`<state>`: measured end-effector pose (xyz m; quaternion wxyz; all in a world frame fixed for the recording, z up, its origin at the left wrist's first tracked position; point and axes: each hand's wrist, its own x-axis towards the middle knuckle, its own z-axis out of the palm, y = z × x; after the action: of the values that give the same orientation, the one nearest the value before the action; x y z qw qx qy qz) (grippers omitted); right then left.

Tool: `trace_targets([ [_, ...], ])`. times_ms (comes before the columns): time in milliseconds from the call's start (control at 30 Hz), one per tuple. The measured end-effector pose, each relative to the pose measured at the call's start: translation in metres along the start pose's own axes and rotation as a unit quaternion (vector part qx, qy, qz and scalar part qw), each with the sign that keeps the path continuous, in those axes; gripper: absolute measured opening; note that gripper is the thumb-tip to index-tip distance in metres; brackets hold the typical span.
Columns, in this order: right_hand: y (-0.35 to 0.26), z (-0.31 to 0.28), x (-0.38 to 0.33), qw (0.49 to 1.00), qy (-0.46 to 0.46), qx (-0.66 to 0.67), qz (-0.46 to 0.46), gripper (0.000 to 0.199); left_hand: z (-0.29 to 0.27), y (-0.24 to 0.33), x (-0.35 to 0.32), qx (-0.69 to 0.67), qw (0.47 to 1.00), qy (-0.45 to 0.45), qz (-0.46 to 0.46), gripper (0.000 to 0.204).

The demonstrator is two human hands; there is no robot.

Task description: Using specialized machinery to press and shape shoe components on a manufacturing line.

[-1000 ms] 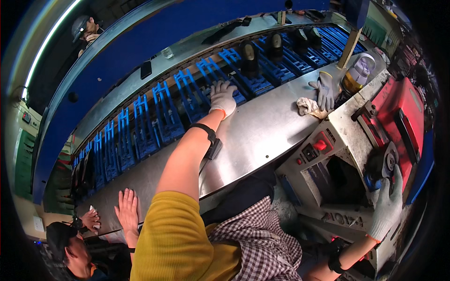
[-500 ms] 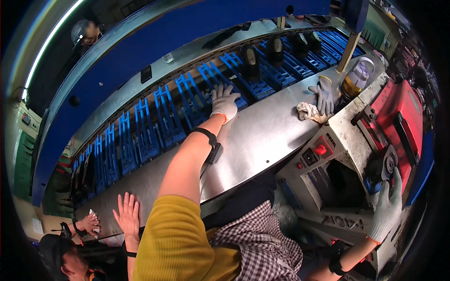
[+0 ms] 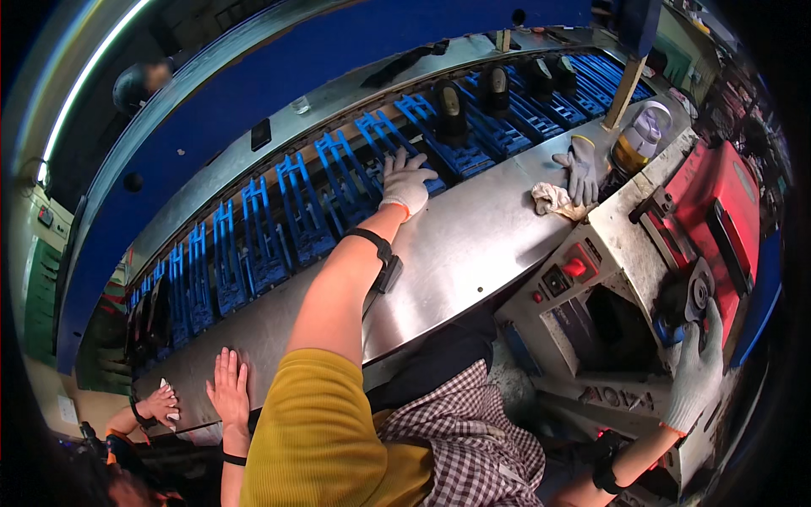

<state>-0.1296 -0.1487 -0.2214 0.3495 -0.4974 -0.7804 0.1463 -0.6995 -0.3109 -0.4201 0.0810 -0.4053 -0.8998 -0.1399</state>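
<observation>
The white-gloved left hand (image 3: 404,179) lies with fingers spread over the near edge of the blue slatted metal racks (image 3: 314,203), grasping nothing visible, beside the shiny steel desk (image 3: 448,245). The white-gloved right hand (image 3: 699,372) reaches to the round dark-grey wheel-like part (image 3: 699,290) on the red and cream machine (image 3: 718,211); whether it grips cannot be told. Dark shoe-shaped pieces (image 3: 451,110) stand upright on racks farther right; whether those are finished or waiting, and how much remains, is not shown.
</observation>
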Motion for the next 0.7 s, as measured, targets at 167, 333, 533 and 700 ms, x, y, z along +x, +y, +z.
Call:
trace_targets([
  [167, -0.004, -0.002, 0.0, 1.0, 0.004, -0.024, -0.016, 0.046, 0.009, -0.004, 0.007, 0.021, 0.998, 0.061, -0.009, 0.044],
  [333, -0.003, -0.001, 0.0, 1.0, -0.005, -0.013, 0.026, 0.046, 0.003, 0.001, 0.003, 0.006, 1.0, -0.002, -0.016, 0.045],
  [533, 0.003, 0.0, 0.001, 1.0, -0.003, 0.008, -0.004, 0.047, 0.003, -0.002, 0.005, 0.007, 1.0, -0.021, -0.012, 0.052],
  [700, 0.005, 0.0, 0.002, 1.0, -0.009, 0.022, 0.005, 0.047, 0.015, -0.003, 0.006, -0.023, 0.998, 0.059, -0.029, 0.054],
])
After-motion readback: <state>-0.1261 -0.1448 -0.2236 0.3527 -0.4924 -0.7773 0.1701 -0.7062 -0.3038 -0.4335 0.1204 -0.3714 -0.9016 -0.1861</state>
